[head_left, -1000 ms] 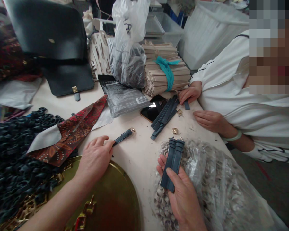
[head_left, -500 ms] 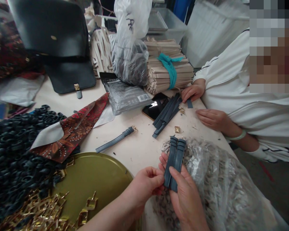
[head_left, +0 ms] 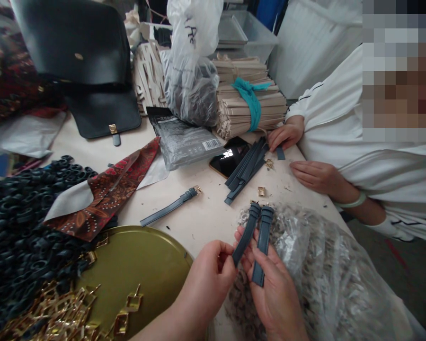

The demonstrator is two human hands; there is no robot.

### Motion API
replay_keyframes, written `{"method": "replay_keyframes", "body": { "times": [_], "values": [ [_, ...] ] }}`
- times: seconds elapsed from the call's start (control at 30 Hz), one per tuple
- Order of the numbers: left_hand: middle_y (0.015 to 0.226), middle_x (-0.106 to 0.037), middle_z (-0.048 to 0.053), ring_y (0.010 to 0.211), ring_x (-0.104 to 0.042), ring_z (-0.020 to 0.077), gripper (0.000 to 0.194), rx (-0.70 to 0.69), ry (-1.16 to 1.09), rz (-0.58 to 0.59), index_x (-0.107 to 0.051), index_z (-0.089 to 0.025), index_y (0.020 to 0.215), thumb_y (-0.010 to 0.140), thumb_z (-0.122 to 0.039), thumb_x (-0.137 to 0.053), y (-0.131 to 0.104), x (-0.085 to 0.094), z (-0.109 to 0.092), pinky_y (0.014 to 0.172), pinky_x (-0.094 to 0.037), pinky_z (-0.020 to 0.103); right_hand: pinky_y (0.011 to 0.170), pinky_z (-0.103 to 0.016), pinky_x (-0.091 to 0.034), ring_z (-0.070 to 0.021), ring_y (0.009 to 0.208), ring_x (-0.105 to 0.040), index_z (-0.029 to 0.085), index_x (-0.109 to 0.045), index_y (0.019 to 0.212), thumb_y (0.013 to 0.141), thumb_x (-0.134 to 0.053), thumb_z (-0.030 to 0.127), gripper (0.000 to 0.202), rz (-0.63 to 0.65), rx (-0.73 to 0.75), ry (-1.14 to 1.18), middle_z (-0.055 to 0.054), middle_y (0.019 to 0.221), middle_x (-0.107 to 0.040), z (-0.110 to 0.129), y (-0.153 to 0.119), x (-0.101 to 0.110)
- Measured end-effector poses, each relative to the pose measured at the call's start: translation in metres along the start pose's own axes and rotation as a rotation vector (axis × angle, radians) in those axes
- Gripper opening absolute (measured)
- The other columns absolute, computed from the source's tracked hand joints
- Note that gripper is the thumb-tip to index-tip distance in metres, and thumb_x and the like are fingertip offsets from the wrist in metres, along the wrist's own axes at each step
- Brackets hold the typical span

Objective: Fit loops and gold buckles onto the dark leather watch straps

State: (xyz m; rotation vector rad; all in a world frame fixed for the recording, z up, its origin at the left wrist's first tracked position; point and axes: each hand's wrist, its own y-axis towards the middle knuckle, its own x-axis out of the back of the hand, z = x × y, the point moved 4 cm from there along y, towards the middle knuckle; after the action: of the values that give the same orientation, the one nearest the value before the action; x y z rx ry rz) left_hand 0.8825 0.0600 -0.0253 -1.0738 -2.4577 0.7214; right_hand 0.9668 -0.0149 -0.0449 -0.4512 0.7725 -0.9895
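Two dark blue leather buckle straps are in my hands, low in the middle of the head view. My left hand (head_left: 215, 272) pinches the lower end of the left strap (head_left: 246, 234), which slants away from its neighbour. My right hand (head_left: 275, 289) has its thumb across the right strap (head_left: 262, 246), with its fingers behind. Both straps have loops and gold buckles at their far ends. Another buckle strap (head_left: 170, 208) lies on the table, left of my hands. A gold buckle piece (head_left: 261, 191) sits just beyond the held straps.
A green round tray (head_left: 152, 255) carries gold buckles (head_left: 67, 312); dark loops (head_left: 17, 227) are heaped at left. Under my right hand is a plastic bag of small loops (head_left: 315, 265). A co-worker's hands (head_left: 287, 135) rest near loose straps (head_left: 246, 166) and a phone (head_left: 227, 158).
The two held straps lay side by side; now my left hand has drawn the left one's lower end leftward and it tilts apart. The co-worker's hands have hardly moved.
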Motion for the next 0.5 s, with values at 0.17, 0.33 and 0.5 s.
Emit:
{"method": "replay_keyframes", "body": {
  "times": [0.17,0.33,0.5],
  "values": [
    [0.070,-0.051,0.001,0.058,-0.047,0.0120,0.021,-0.691,0.788,-0.128,-0.059,-0.018,0.084,0.078,-0.009,-0.040,-0.019,-0.003,-0.024,0.053,-0.041,0.022,0.095,-0.038,-0.041,-0.0222,0.106,-0.056,0.021,-0.061,0.105,0.073,-0.060,0.030,0.034,-0.005,-0.023,-0.028,-0.006,0.109,-0.065,0.000,0.000,0.002],
    [0.068,-0.054,0.002,0.056,-0.048,0.0138,0.012,-0.913,0.933,-0.229,-0.057,-0.017,0.080,0.078,-0.013,-0.047,-0.030,-0.019,-0.018,0.048,-0.041,0.023,0.095,-0.043,-0.039,-0.0224,0.103,-0.058,0.020,-0.059,0.107,0.078,-0.055,0.031,0.031,0.021,-0.014,0.029,-0.007,0.109,-0.064,0.001,0.001,0.006],
    [0.067,-0.055,0.001,0.055,-0.049,0.0126,0.015,-0.970,0.904,-0.270,-0.057,-0.015,0.083,0.083,-0.015,-0.042,-0.031,-0.023,-0.009,0.048,-0.042,0.023,0.095,-0.043,-0.040,-0.0234,0.103,-0.057,0.017,-0.061,0.104,0.077,-0.056,0.031,0.031,0.022,0.001,-0.001,-0.009,0.111,-0.063,0.001,0.003,0.007]
  ]
}}
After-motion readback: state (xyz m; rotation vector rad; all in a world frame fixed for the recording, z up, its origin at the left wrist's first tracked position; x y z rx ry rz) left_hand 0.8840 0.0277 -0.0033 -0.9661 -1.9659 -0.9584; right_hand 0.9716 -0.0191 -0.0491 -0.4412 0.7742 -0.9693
